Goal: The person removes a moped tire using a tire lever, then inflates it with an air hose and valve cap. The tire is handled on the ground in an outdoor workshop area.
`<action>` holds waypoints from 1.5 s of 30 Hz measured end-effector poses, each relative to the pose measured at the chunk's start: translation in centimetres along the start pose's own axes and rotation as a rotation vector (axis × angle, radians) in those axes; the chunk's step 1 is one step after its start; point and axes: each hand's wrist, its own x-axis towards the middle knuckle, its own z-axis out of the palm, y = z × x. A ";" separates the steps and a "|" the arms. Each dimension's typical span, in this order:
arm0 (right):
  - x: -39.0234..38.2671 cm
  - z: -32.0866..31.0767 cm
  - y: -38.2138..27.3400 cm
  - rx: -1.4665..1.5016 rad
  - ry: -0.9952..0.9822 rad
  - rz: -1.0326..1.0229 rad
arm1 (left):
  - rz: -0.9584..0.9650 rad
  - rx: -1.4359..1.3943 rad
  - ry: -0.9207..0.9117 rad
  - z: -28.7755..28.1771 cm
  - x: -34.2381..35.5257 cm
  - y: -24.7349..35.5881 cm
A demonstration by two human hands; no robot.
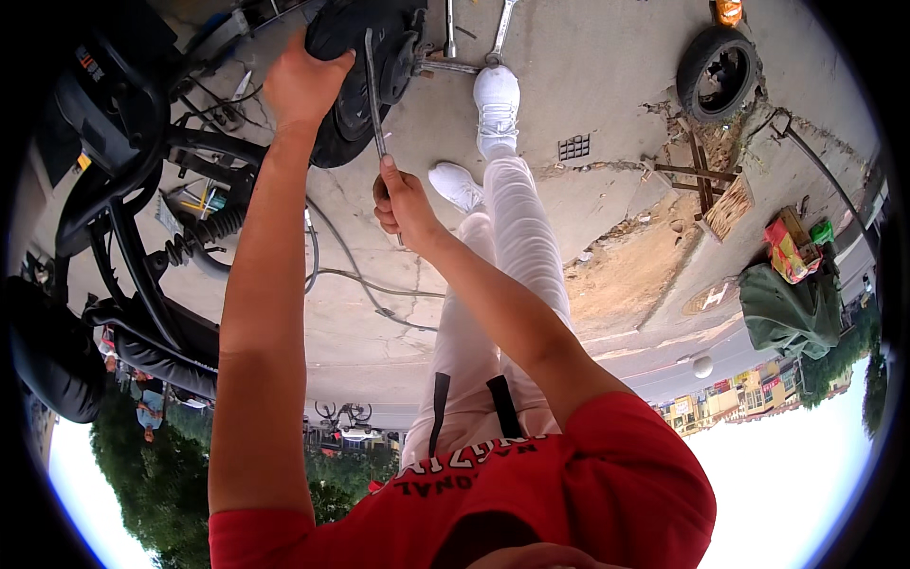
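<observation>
the right hand [403, 204] is closed in a fist round the lower end of a long thin metal lever [373, 95], a flat tyre iron by its look, and that bar is the thing everything turns on. its long axis runs nearly straight up the picture from the fist, leaning a touch to the left as it goes, and its far tip points at and meets the black tyre [346, 90] of the small wheel lying on the concrete ground [607, 66]. so the wheel lies straight ahead of the right grip, along the line of the bar, away from the body. the left hand [303, 81] is the nearer one to the wheel: it lies flat on the top of the tyre, fingers curled over its edge, just left of where the bar touches; whether it is pressing down or clutching the rubber i cannot tell for sure, though it looks like a loose hold over the rim. the two arms run side by side, the left straighter and further out. beyond the wheel a pair of wrenches [474, 33] lies on the concrete, pointing roughly the same way as the bar. a scooter frame [142, 190] with its coil spring stands to the left, and a spare tyre [718, 71] lies well apart to the right.
</observation>
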 end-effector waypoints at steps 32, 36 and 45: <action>3.8 -10.4 -10.6 -0.933 0.050 0.031 | -0.034 -0.138 0.020 -0.7 -3.2 -0.1; 3.5 -10.0 -9.6 -0.970 0.083 0.005 | -0.044 -0.167 0.022 -0.6 -3.8 -0.2; 1.3 -9.7 -10.3 -1.279 0.207 -0.224 | -0.129 -0.228 0.006 -0.8 -4.4 0.1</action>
